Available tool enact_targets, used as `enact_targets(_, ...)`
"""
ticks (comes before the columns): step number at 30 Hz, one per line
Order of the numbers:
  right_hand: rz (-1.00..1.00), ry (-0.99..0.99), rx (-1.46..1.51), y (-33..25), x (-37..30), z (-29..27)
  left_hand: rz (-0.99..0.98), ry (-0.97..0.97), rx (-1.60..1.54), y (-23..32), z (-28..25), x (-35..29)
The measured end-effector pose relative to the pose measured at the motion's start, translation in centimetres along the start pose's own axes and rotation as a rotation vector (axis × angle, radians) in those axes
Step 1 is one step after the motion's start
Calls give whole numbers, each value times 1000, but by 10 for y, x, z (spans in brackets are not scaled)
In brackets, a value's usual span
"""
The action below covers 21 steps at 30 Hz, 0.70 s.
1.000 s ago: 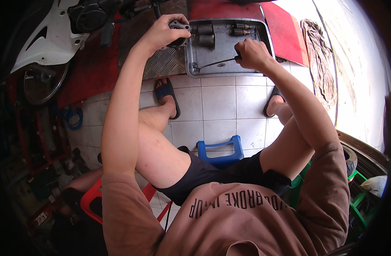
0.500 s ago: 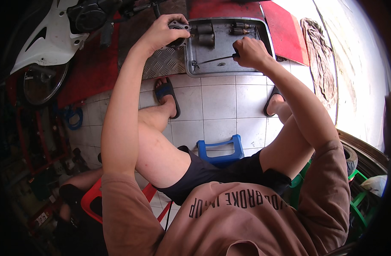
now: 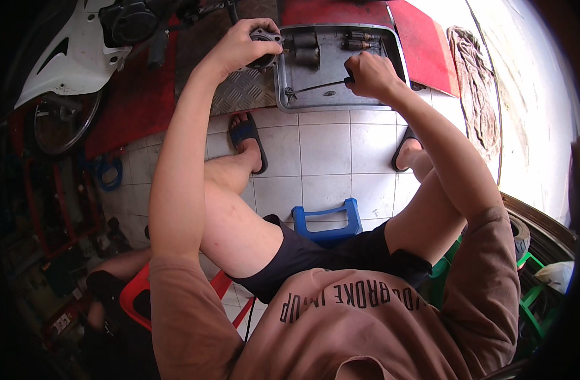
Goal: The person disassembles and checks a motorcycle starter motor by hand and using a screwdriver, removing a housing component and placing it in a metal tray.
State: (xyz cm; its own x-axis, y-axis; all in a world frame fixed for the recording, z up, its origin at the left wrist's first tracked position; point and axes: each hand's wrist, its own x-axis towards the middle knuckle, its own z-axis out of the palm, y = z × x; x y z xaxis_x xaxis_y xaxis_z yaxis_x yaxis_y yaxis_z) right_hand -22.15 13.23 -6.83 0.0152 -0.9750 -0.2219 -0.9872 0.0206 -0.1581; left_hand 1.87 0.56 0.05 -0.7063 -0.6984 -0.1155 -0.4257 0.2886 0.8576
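Observation:
My left hand [image 3: 242, 49] grips a round metal engine part [image 3: 275, 38] with a wide bore, at the left edge of a grey metal tray [image 3: 347, 108]. Its fingers wrap over the far side, the thumb on the near side. Over the right of the tray, my right hand [image 3: 372, 75] is closed round the dark handle of a thin-shafted tool [image 3: 320, 86], which looks like a screwdriver. The shaft points left, its far end at a small metal piece [image 3: 290, 94] in the tray's near left corner. Two grey cylindrical parts [image 3: 307, 59] lie between my hands.
Slim dark metal parts [image 3: 359, 45] lie at the tray's far right. A tread-plate surface [image 3: 242, 92] and red boards [image 3: 426, 47] surround the tray. A white motorcycle [image 3: 68, 47] stands at far left, a crumpled cloth [image 3: 473, 88] at right. A blue stool [image 3: 328, 231] sits near me.
Almost nothing differs. The tray and both hands sit a touch higher in the picture; both grips are the same.

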Motion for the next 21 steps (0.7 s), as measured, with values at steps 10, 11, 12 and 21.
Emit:
enact_targets(10, 2, 2, -16, -3, 0, -3, -51, -55, 25, 3, -3, -2)
enact_targets(11, 3, 2, -14, -3, 0, -4, -54, -59, 23, 3, -3, -2)
enact_targets(12, 6, 5, -14, -3, -1, -4, -57, -64, 21, 3, -2, -1)
enact_targets(21, 13, 18, -19, -4, -2, -7, -50, -64, 27, 3, -1, 0)
